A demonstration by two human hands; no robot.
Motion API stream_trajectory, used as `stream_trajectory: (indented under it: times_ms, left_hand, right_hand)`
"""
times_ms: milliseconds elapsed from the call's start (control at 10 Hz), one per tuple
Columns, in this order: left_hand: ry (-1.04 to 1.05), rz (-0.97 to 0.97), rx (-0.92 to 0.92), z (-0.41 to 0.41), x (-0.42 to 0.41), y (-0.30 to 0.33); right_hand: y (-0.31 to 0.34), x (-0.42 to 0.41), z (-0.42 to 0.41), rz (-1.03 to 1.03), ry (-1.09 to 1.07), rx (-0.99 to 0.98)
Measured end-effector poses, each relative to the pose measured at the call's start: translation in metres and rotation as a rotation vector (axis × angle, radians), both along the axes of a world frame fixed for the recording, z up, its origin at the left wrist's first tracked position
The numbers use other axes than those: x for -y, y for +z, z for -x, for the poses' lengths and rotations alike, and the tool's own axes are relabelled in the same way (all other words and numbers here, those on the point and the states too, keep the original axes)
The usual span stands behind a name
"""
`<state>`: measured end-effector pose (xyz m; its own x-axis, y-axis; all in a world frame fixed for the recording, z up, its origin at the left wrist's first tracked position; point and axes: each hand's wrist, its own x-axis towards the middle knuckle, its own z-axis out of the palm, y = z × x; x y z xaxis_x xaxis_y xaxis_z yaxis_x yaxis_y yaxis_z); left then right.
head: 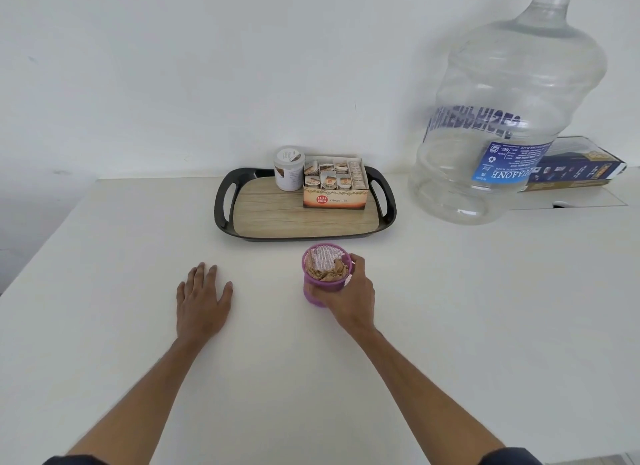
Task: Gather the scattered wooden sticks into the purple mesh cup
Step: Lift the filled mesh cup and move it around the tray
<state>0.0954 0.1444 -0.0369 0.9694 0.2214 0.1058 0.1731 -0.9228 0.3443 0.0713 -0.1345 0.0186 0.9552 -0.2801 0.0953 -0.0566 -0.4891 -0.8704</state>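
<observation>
The purple mesh cup (317, 293) stands on the white table (104, 291), just in front of the tray. Inside it several wooden sticks (329, 274) lean together, their ends showing below the rim. My right hand (349, 295) grips the cup from its right side, with fingers wrapped around the wall. My left hand (202, 300) lies flat on the table to the left of the cup, fingers straight and holding nothing. No loose sticks show on the table.
A black tray (225, 201) with a wood-look base holds a white jar (289, 168) and an open tea box (334, 187). A large clear water bottle (502, 118) looms at the right, with a dark box (581, 168) behind it. A white wall stands at the back.
</observation>
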Motion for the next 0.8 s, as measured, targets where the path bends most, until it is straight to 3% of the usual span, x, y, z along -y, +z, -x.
stream_trajectory:
  times_ms: [100,200,300,400,500,600,800]
  left_hand:
    - [-0.001,0.0,0.001,0.0,0.0,0.0]
    - [0.0,0.01,-0.002,0.0,0.001,0.001]
    - [-0.001,0.007,0.005,0.0,0.0,0.0]
    - [-0.003,0.009,-0.003,0.001,0.0,0.0]
    - [-0.003,0.009,0.001,0.001,0.0,0.001]
    - [-0.002,0.013,0.001,0.001,0.0,0.001]
    - [-0.005,0.016,0.005,0.001,0.001,0.002]
  right_hand:
    - [0.0,-0.002,0.001,0.019,0.013,-0.028]
    - [0.004,-0.003,0.002,0.115,0.011,0.07]
    - [0.018,-0.007,-0.001,0.313,0.017,0.352]
    - [0.032,-0.012,-0.012,0.597,0.085,0.42]
    - [0.042,-0.018,-0.023,0.795,0.194,0.167]
    - [0.047,-0.024,-0.028,0.818,0.243,0.026]
    - [0.035,-0.029,-0.029,0.67,0.17,0.2]
